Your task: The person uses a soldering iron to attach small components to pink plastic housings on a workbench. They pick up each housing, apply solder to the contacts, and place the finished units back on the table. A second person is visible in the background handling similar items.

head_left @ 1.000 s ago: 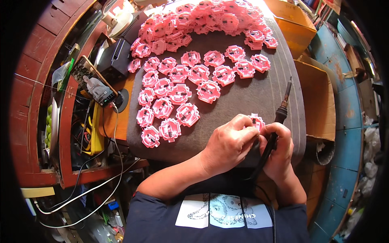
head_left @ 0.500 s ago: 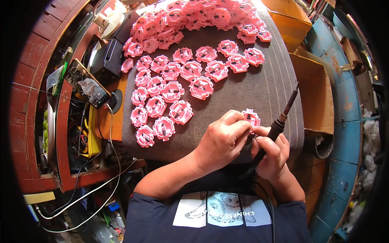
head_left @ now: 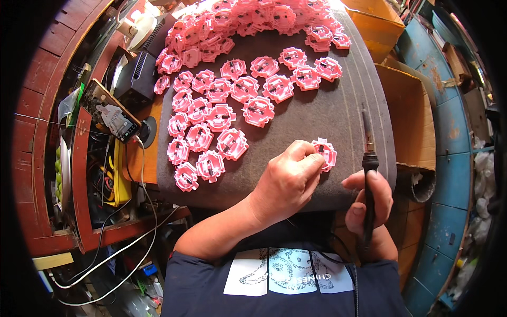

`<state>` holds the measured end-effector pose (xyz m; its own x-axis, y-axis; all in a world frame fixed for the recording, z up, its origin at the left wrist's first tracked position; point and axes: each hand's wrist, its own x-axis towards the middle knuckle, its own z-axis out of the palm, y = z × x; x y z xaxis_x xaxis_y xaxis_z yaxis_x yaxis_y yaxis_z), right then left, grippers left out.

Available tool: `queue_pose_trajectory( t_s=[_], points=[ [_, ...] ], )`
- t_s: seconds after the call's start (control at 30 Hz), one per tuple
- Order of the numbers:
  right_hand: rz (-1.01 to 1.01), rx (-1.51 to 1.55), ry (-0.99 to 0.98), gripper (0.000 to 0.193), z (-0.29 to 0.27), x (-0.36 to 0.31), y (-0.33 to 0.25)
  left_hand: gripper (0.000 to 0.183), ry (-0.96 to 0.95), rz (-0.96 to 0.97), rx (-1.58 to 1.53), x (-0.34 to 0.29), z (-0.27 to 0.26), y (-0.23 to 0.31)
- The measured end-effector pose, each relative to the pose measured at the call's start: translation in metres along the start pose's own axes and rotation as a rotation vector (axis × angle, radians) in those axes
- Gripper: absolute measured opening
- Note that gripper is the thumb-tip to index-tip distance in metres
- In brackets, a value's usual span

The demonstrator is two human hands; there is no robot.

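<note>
My left hand (head_left: 290,174) is closed, thumb and fingertips at the left edge of a pink plastic part (head_left: 326,156) with a dark piece inside. The part is at the right front of the grey work surface. To its right, my right hand (head_left: 372,203) holds a soldering iron (head_left: 369,166) by its black handle. The iron points away from me, its metal tip standing apart from the pink part. Some right fingers are partly stretched out. A thin dark line shows below my left hand; I cannot tell what it is.
Several pink parts (head_left: 259,111) lie in loose rows at the left and middle of the grey surface (head_left: 296,124). More are heaped (head_left: 248,21) at the far end. A phone (head_left: 111,113) stands at left; cardboard boxes (head_left: 406,116) are at right. White cables (head_left: 111,269) hang lower left.
My right hand has moved right and slightly down, away from the pink part, and the soldering iron has turned more upright. My left hand stays at the part.
</note>
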<state>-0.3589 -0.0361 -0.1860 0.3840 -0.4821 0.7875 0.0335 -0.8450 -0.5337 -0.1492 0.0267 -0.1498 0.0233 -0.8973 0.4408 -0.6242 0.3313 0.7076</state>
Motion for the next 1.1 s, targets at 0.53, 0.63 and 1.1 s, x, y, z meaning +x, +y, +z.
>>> queue_pose_trajectory(
  t_s=[0.53, 0.63, 1.1],
  points=[
    [-0.095, -0.025, -0.147, 0.028, -0.031, 0.015, -0.019, 0.021, -0.018, 0.007, 0.033, 0.000, -0.002, 0.002],
    [-0.099, -0.032, -0.164, 0.029, -0.032, 0.015, -0.020, 0.021, -0.013, 0.015, 0.043, 0.000, -0.002, 0.003],
    [-0.103, -0.032, -0.177, 0.028, -0.034, 0.012, -0.021, 0.021, -0.010, 0.025, 0.052, -0.001, -0.001, 0.002]
  ],
)
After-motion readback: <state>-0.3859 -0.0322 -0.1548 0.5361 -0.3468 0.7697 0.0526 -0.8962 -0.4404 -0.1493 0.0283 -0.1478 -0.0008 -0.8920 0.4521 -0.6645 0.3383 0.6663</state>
